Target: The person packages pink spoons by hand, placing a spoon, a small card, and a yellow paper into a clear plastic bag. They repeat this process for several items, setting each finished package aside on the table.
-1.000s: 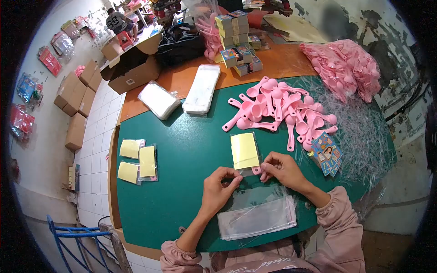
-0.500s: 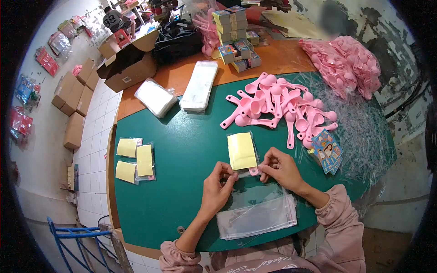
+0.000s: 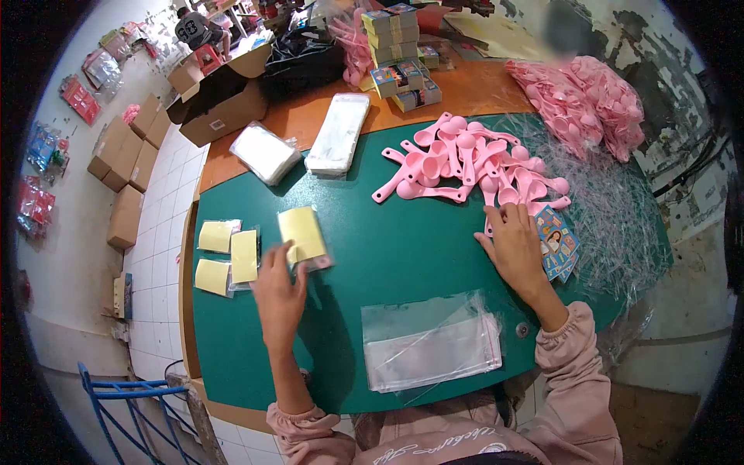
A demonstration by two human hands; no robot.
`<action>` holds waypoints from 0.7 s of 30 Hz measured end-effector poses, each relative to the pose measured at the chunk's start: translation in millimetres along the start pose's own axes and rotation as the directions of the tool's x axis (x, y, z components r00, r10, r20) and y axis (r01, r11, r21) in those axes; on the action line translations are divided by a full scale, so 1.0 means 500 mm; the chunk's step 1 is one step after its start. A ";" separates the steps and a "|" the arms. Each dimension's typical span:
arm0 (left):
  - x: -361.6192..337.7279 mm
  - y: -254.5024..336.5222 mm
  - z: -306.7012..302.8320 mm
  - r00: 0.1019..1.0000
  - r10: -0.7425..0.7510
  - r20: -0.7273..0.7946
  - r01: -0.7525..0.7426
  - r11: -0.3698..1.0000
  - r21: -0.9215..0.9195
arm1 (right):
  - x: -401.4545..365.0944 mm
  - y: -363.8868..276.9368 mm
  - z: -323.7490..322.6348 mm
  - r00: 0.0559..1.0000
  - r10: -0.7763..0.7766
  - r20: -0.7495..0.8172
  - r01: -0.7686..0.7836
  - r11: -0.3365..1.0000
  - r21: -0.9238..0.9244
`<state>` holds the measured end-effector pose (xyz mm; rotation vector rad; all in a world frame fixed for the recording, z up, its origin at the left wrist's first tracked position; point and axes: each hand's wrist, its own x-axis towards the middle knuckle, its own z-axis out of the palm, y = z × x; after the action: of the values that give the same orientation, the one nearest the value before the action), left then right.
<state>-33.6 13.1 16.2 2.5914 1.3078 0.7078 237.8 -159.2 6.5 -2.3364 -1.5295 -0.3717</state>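
My left hand [image 3: 279, 291] grips a clear plastic packet with a yellow card [image 3: 304, 231] by its lower edge, over the left half of the table. Beside it on the left lie several similar yellow-card packets [image 3: 245, 256]. My right hand [image 3: 515, 249] is open, palm down, thumb apart from the fingers. Its fingertips reach the lower edge of a heap of pink measuring spoons [image 3: 434, 164], right beside the colourful printed cards [image 3: 556, 239]. Flat clear plastic bags [image 3: 434, 349] lie in front of my body.
Two stacks of white packs [image 3: 339, 136] stand at the back, near bundled card stacks [image 3: 391, 39]. Bagged pink spoons [image 3: 581, 105] and crumpled clear plastic [image 3: 612, 209] occupy the right side. An open cardboard box [image 3: 221, 112] is at the back left; a person [image 3: 198, 32] sits far behind.
My left hand has carried the yellow-card packet leftward, towards the other packets. My right hand has let go of it and moved up and right to the spoons and printed cards.
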 end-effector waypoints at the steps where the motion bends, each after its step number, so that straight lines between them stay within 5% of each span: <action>1: 0.000 0.013 -0.005 1.000 0.006 -0.001 -0.006 1.000 -0.002 | -0.004 0.003 0.007 0.998 0.033 0.047 -0.030 0.997 -0.067; 3: -0.001 0.059 -0.007 0.999 0.010 -0.032 -0.011 1.000 -0.007 | -0.005 0.003 0.016 0.999 0.033 0.028 -0.030 0.993 -0.113; 5: -0.012 0.115 0.027 0.935 0.323 0.146 -0.226 0.861 -0.457 | -0.007 0.003 0.021 0.999 0.031 0.012 -0.028 0.987 -0.156; 6: -0.027 0.161 0.039 0.879 0.400 0.259 -0.211 0.813 -0.542 | -0.007 0.006 0.020 0.998 0.061 0.001 -0.059 0.970 -0.237; 9: -0.077 0.227 0.076 0.847 0.455 0.276 -0.282 0.824 -0.492 | -0.001 0.023 0.001 0.993 0.087 -0.081 -0.109 0.939 -0.327; 11: -0.084 0.219 0.106 0.808 0.432 0.400 -0.171 0.822 -0.543 | 0.007 0.034 -0.016 0.985 0.089 -0.148 -0.133 0.936 -0.326; 14: -0.078 0.203 0.101 0.833 0.456 0.314 -0.239 0.808 -0.538 | 0.021 0.037 -0.058 0.918 0.112 -0.379 -0.093 0.993 0.067; 16: -0.067 0.196 0.099 0.865 0.429 0.261 -0.261 0.828 -0.496 | 0.021 0.028 -0.066 0.906 0.119 -0.407 -0.016 0.969 0.248; 18: -0.049 0.180 0.107 0.875 0.443 0.195 -0.172 0.661 -0.730 | 0.009 0.024 -0.058 0.924 0.216 -0.314 0.011 0.808 0.589; 19: -0.043 0.177 0.103 0.873 0.446 0.197 -0.172 0.660 -0.732 | 0.003 0.018 -0.050 0.924 0.218 -0.314 0.008 0.809 0.588; 21: -0.035 0.172 0.096 0.800 0.190 0.569 0.400 0.537 -0.743 | -0.001 -0.010 -0.038 0.918 0.357 -0.176 -0.078 0.594 0.800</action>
<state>42.1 -49.4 -3.0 1.6467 0.6354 0.2967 232.0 -165.4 24.1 -1.6101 -0.9272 0.0136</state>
